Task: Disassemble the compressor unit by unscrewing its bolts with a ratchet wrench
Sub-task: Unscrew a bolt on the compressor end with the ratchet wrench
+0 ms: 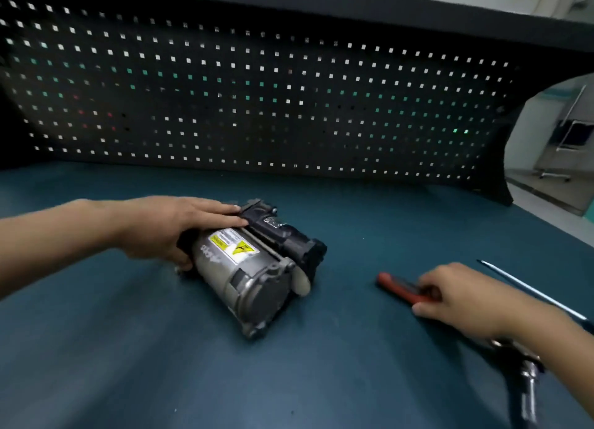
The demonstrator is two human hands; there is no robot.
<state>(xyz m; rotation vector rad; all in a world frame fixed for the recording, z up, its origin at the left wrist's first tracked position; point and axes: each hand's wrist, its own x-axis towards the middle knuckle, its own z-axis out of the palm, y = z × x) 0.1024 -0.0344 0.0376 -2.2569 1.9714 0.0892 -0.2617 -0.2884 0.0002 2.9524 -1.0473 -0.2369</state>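
Note:
The compressor unit (pixel 254 264) lies on its side in the middle of the blue-green bench top, a grey metal cylinder with a yellow warning label and a black block along its far side. My left hand (pixel 167 229) rests on its far left end, fingers stretched over the top and thumb under the end. To the right, my right hand (pixel 456 297) curls round a red-handled tool (pixel 401 287) lying on the bench; the tool's working end is hidden under the hand. A chrome ratchet-like tool (pixel 527 383) lies below my right forearm, blurred.
A long thin metal rod (pixel 527 289) lies at the right edge of the bench (pixel 128 364). A black pegboard (pixel 257 91) stands along the back. Beyond the right end of the bench is open floor.

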